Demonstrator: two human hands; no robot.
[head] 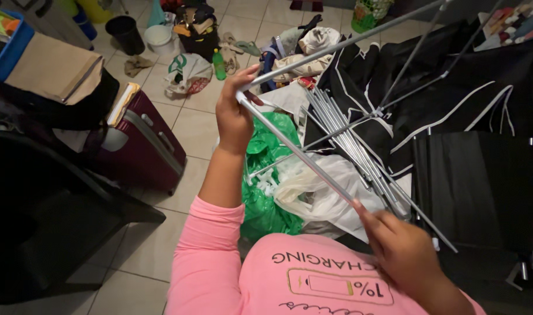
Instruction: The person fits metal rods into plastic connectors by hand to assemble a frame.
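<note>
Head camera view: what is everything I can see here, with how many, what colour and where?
Metal rod: one, silver, held slanting between both hands.
Rod bundle: several, silver, lying on the black fabric.
Black fabric: one heap with white piping, right side.
Green bag: one, on the floor below the rod.
White bag: one, beside the green bag.
Suitcase: one, maroon, left of centre.
Bin: one, black, top left.
Bucket: one, white, next to the bin.
Bottle: one, green, on the floor at top.
Blue crate: one, top left corner.
Left hand: grips the rod's upper end.
Right hand: closed on the rod's lower part.
Pink sleeve: on the left arm.
</note>
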